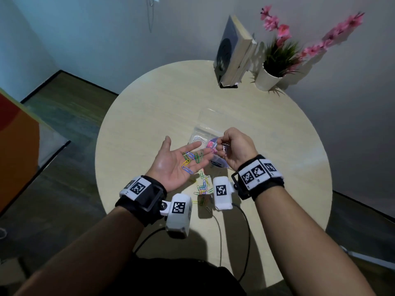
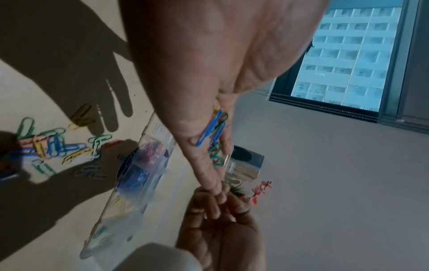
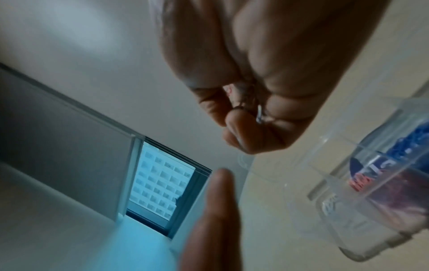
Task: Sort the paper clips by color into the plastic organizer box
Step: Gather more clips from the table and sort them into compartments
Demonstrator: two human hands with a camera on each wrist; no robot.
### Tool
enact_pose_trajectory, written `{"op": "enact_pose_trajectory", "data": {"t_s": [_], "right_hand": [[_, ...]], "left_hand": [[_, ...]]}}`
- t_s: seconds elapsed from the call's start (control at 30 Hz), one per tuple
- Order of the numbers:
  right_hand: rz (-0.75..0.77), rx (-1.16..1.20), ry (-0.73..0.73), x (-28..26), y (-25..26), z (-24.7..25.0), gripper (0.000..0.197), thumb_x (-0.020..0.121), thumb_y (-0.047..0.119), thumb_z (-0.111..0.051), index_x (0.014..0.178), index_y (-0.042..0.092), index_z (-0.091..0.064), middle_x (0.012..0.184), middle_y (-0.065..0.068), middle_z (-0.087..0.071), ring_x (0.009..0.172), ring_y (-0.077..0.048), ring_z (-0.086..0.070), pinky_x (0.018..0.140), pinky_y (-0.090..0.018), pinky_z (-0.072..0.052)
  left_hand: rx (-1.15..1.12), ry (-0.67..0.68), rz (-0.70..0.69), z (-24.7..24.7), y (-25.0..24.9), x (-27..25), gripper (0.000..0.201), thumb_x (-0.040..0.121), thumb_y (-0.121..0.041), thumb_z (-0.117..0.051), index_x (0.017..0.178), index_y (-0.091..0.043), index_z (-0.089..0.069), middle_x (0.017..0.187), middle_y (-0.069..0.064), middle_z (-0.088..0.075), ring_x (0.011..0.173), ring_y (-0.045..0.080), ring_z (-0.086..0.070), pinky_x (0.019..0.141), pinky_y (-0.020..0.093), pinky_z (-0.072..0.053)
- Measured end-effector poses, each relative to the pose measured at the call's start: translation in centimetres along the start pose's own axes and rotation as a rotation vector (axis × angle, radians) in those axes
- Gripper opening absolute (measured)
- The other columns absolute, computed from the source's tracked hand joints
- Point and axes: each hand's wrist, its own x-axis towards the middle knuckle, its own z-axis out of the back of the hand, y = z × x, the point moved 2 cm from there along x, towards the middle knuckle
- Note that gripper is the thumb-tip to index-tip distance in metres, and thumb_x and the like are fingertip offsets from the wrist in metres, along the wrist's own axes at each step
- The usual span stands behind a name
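My left hand (image 1: 181, 160) lies palm up and open over the round table, carrying several blue, green and yellow paper clips (image 1: 190, 159) on its fingers; they show as a loose bunch of paper clips (image 2: 214, 135) in the left wrist view. My right hand (image 1: 223, 146) is curled just right of the left fingertips, pinching a pale paper clip (image 3: 259, 113). Beneath both hands lies the clear plastic organizer box (image 1: 202, 131), holding blue, pink and white clips in separate compartments (image 2: 144, 174). A mixed pile of clips (image 1: 204, 186) lies on the table near my wrists.
Books in a black stand (image 1: 233, 52) and a potted plant with pink flowers (image 1: 273, 69) stand at the table's far edge. Two cables (image 1: 220, 231) run off the near edge. The floor drops away left of the table rim (image 1: 102, 133).
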Motion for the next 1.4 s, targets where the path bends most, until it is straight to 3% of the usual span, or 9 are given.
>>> {"op": "enact_pose_trajectory", "data": {"t_s": [0.27,0.43,0.53,0.7,0.9,1.0,1.13,1.3,1.4], "right_hand": [[-0.038,-0.368,-0.048,7.1,-1.3,-3.2,0.015,0.081,0.009,-0.047,0.069,0.009,-0.055,0.067,-0.009,-0.056,0.054,-0.024,-0.056,0.056,-0.032,-0.05],[0.031,-0.592,0.031,8.2,-1.2,-3.5,0.028,0.093,0.021,-0.046,0.066,0.029,-0.042,0.08,-0.002,-0.051,0.091,-0.022,-0.048,0.099,-0.049,-0.048],[0.124,-0.614,0.029,6.5,-0.2,-3.2,0.023,0.091,0.014,-0.051,0.069,0.02,-0.054,0.083,-0.008,-0.058,0.08,-0.025,-0.056,0.084,-0.05,-0.052],[0.399,-0.712,0.133,1.0,1.9,-2.4,0.009,0.083,0.008,-0.064,0.077,0.015,-0.064,0.067,0.001,-0.062,0.058,-0.015,-0.057,0.054,-0.027,-0.048],[0.547,-1.152,0.2,-4.6,1.8,-1.3,0.008,0.08,0.019,-0.07,0.087,0.016,-0.071,0.068,0.008,-0.058,0.065,-0.011,-0.055,0.061,-0.023,-0.04],[0.577,-1.256,0.136,-6.1,1.1,-1.2,0.017,0.084,0.023,-0.064,0.099,0.021,-0.071,0.083,0.005,-0.055,0.083,-0.015,-0.055,0.072,-0.026,-0.042],[0.615,-1.395,0.109,-7.2,-0.1,-1.8,0.02,0.088,0.023,-0.059,0.105,0.02,-0.07,0.104,-0.005,-0.053,0.103,-0.025,-0.055,0.085,-0.037,-0.049],[0.643,-1.383,0.107,-8.2,-0.5,-1.9,0.012,0.086,0.018,-0.059,0.093,0.018,-0.069,0.098,-0.005,-0.053,0.095,-0.027,-0.055,0.08,-0.036,-0.048],[0.618,-1.135,0.104,-8.8,0.0,-1.1,0.005,0.082,0.016,-0.06,0.079,0.016,-0.064,0.078,0.002,-0.056,0.079,-0.02,-0.057,0.069,-0.03,-0.047]], "left_hand": [[-0.064,-0.066,-0.063,1.7,-2.7,0.7,0.085,0.093,-0.068,-0.018,0.123,0.003,-0.053,0.125,0.032,-0.057,0.103,0.045,-0.064,0.086,0.047,-0.053],[-0.074,-0.084,-0.082,2.3,-3.3,1.0,0.084,0.093,-0.068,-0.018,0.122,0.003,-0.053,0.122,0.032,-0.059,0.103,0.044,-0.064,0.086,0.047,-0.053],[-0.066,-0.079,-0.084,1.9,-3.3,1.0,0.084,0.093,-0.068,-0.019,0.122,0.003,-0.053,0.119,0.032,-0.06,0.103,0.044,-0.064,0.084,0.045,-0.055],[-0.023,-0.073,-0.066,0.5,-2.3,0.8,0.083,0.094,-0.067,-0.019,0.123,0.004,-0.052,0.118,0.032,-0.061,0.102,0.045,-0.064,0.082,0.047,-0.056],[0.062,-0.027,-0.046,-1.0,-0.2,0.2,0.086,0.094,-0.065,-0.019,0.133,0.007,-0.046,0.12,0.03,-0.061,0.103,0.039,-0.065,0.08,0.048,-0.057],[0.111,0.016,-0.012,-2.0,1.0,-0.7,0.084,0.096,-0.064,-0.015,0.124,0.007,-0.05,0.084,0.024,-0.068,0.069,0.031,-0.069,0.054,0.035,-0.057],[0.225,0.027,0.01,-2.2,2.4,-1.1,0.077,0.094,-0.066,-0.014,0.111,-0.006,-0.06,0.079,0.013,-0.065,0.071,0.021,-0.062,0.07,0.031,-0.051],[0.246,0.045,0.019,-2.2,3.2,-1.8,0.075,0.095,-0.064,-0.015,0.11,-0.006,-0.06,0.088,0.017,-0.069,0.074,0.024,-0.068,0.066,0.028,-0.055],[0.232,0.051,0.006,-2.4,3.4,-2.2,0.078,0.095,-0.064,-0.016,0.111,0.0,-0.058,0.09,0.02,-0.069,0.079,0.027,-0.07,0.066,0.031,-0.058]]}}
